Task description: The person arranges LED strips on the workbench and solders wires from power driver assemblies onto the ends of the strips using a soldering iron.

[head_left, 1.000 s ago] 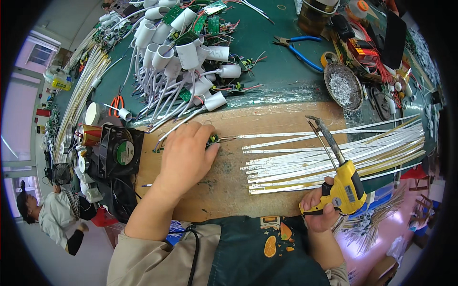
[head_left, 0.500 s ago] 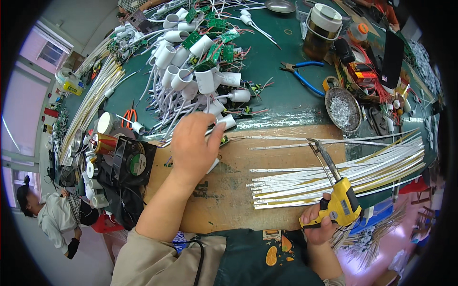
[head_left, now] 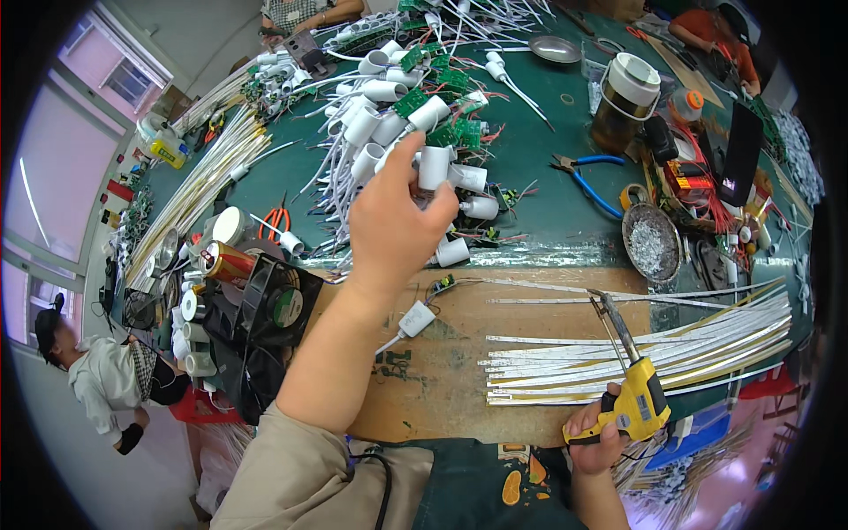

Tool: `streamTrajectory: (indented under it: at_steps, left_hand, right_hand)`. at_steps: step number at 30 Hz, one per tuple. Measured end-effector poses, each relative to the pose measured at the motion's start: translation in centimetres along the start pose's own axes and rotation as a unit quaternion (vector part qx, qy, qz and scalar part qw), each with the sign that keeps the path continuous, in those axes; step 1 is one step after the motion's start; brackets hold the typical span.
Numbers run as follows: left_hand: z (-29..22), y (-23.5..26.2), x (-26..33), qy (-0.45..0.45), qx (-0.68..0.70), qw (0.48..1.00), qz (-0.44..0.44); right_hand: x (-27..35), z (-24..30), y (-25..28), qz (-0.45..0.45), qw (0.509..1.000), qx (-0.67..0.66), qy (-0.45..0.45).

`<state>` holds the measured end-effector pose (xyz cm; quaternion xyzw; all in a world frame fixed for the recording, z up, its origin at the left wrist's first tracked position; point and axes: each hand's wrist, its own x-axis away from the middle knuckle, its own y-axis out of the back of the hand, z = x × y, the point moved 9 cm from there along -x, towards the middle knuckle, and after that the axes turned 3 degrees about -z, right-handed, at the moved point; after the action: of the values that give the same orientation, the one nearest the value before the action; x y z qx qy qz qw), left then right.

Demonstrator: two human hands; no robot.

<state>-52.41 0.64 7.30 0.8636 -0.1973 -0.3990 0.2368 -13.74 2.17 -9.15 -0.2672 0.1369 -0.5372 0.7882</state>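
Note:
My left hand (head_left: 397, 212) reaches over a heap of white plastic caps (head_left: 360, 126) with white cables, thin wires and green circuit boards (head_left: 463, 133). Its thumb and index finger are apart, with one white cap (head_left: 433, 168) in the gap between them; the other fingers are partly hidden. My right hand (head_left: 594, 439) is closed round the handle of a yellow and black soldering gun (head_left: 638, 402), its tip pointing up and away. Before me on the wooden board (head_left: 442, 380) lies a white cap on a cable (head_left: 416, 319), beside a small circuit board (head_left: 443, 284) close to an LED strip's end.
Rows of white LED strips (head_left: 618, 358) lie at the right. Beyond them are a metal dish of pale bits (head_left: 652, 241), blue-handled pliers (head_left: 596, 185) and a lidded jug (head_left: 623, 102). A black fan (head_left: 278, 305) and a can (head_left: 228, 263) stand left. Other people work farther off.
My left hand has moved forward and right, from the board's far edge onto the heap. The white cap on the board, mostly covered before, now shows. The whole view has shifted slightly.

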Motion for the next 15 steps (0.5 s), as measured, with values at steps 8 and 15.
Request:
streamTrajectory:
  at_steps: [8, 15]
  left_hand:
    - [1.0, 0.7, 0.9, 0.146, 0.138, 0.962, 0.183]
    - [-1.6, 0.9, 2.4, -0.184, -0.116, 0.972, 0.095]
  right_hand:
    - [-0.3, -0.3, -0.3, 0.021, 1.0, -0.017, -0.013]
    - [-0.4, 0.0, -0.7, 0.022, 1.0, -0.006, -0.016]
